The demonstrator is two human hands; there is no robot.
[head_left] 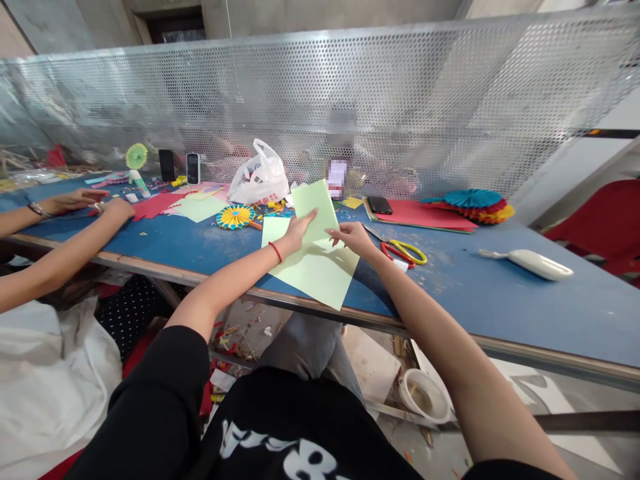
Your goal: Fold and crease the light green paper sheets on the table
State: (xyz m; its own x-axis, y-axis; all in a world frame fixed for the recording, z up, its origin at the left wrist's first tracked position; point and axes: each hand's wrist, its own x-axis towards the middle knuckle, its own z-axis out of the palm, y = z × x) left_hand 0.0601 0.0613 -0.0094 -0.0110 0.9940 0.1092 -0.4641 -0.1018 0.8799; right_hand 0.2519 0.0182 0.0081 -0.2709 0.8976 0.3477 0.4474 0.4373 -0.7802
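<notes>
A smaller piece of light green paper (315, 208), seemingly folded, is raised at a tilt above the table. My left hand (299, 231) grips it from the left, thumb lying across its face. At its lower right edge, my right hand (351, 238) pinches the paper between thumb and fingers. Beneath both hands a larger light green sheet (320, 280) lies flat, its near corner jutting past the table's front edge. Scissors (404, 252) with red and yellow handles rest just right of my right hand, partly covering a white scrap.
On the blue table (480, 293) are a white plastic bag (261, 177), a yellow-blue paper rosette (236, 217), red sheets (415, 213) under a black phone (380, 205), folded paper fans (475, 200) and a white-handled brush (533, 262). A co-worker's hands (113, 210) work at left.
</notes>
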